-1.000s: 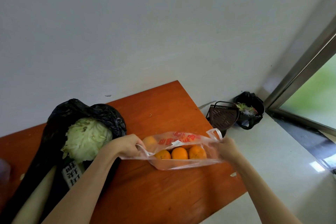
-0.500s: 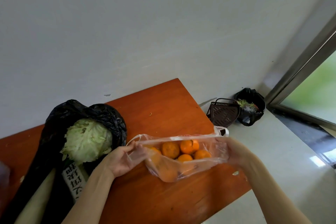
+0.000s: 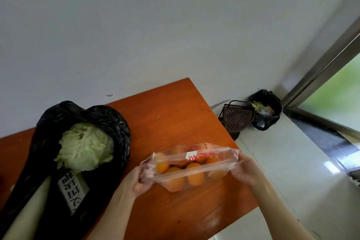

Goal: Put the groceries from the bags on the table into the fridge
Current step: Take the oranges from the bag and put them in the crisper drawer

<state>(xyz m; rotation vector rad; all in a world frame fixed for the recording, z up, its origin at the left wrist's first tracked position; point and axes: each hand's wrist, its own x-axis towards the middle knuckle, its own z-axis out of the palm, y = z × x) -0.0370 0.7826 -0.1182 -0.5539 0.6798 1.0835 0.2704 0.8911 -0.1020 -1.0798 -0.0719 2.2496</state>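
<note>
A clear plastic bag [image 3: 196, 159] with red print holds several oranges [image 3: 175, 180] above the right part of the orange-brown table [image 3: 175, 107]. My left hand [image 3: 139, 179] grips the bag's left end and my right hand [image 3: 245, 171] grips its right end, stretching the bag between them. On the left of the table lies a black bag [image 3: 109, 117], open, with a pale green cabbage [image 3: 85, 146], a long white vegetable [image 3: 29, 204] and a labelled package [image 3: 73, 189] in it. No fridge is in view.
A grey wall runs behind the table. On the pale floor to the right stand a dark slotted corner rack [image 3: 236, 118] and a black-lined waste bin [image 3: 266, 109]. A metal-framed glass door [image 3: 331, 91] fills the right edge.
Both hands have shifted right and toward me with the orange bag, lifting and pulling its ends apart; the oranges have shifted inside. The black bag has not moved.
</note>
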